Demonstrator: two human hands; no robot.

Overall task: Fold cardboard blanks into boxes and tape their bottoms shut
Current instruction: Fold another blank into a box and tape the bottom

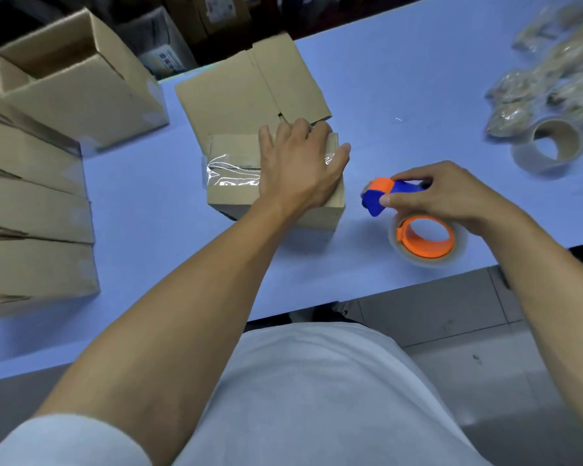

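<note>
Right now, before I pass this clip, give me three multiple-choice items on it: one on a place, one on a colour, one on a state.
1. Where does the spent tape core lie?
A. on the box
B. on the table, beyond the right hand
C. in the open box at far left

2. What colours is the tape dispenser?
A. blue and orange
B. red and black
C. green and white

3. What state is the seam of the box under the left hand in?
A. open, flaps up
B. closed but bare
C. closed, with clear tape over it

Answers:
1 B: the core sits on the blue table, beside the plastic packets.
2 A: blue body, orange parts, held by the right hand.
3 C: glossy tape shines along the seam.
</note>
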